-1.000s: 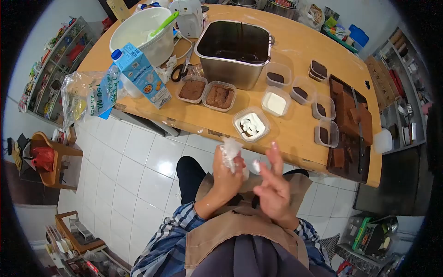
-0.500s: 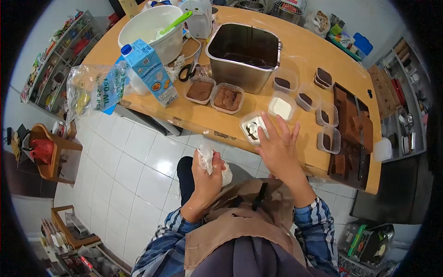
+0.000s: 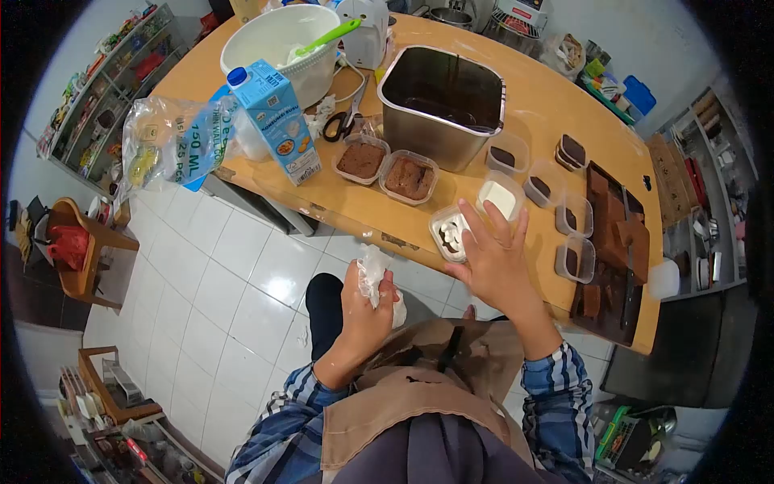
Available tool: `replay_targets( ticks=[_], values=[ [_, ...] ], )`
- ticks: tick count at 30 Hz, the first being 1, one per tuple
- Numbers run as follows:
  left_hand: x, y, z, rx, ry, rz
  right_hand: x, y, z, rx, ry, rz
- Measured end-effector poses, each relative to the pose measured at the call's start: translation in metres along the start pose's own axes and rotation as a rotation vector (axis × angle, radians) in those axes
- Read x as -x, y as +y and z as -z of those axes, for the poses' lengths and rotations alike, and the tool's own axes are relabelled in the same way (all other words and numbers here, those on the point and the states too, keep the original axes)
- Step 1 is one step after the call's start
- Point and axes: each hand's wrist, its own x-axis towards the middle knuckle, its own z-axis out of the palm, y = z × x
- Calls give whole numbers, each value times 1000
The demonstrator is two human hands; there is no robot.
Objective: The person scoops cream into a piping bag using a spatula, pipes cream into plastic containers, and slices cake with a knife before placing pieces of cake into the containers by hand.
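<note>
Gripping bag [image 3: 372, 273], "150 ML" wrapper [image 3: 179, 147] leftward

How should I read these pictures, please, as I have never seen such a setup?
There is no machine here: these are a person's bare hands, seen by one head-worn camera looking forward and down. The left hand grips a crumpled whitish bag. The right hand is spread at a clear cup with white filling; whether it touches is hard to tell. On the table are also a metal container, a white bowl, a blue carton and brown cake.
</note>
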Motion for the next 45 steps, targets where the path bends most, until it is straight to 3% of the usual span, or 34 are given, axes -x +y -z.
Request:
replay_targets(
  ticks=[8, 17, 23, 26, 29, 35, 41, 45],
  values=[
    [0, -8, 2, -62, -5, -51, -1, 2, 4, 35, 24, 56],
    [0, 1, 4, -14, -20, 59, 1, 8, 11, -138, 57, -28],
    [1, 1, 6, 30, -10, 79, 5, 18, 13, -571, 205, -103],
    [0, 1, 9, 27, 19, 41, 6, 23, 14, -949, 214, -249],
    [1, -7, 14, 31, 19, 15, 3, 27, 14, -1063, 234, -296],
    [-1, -11, 23, 90, 62, 51, -7, 19, 24, -505, 150, -192],
    [-11, -24, 28, 180, 172, 128, -23, 19, 34, -526, 111, -138],
    [-21, -35, 36, 169, 196, 101, -54, 1, 47, -714, 109, -89]
  ],
)
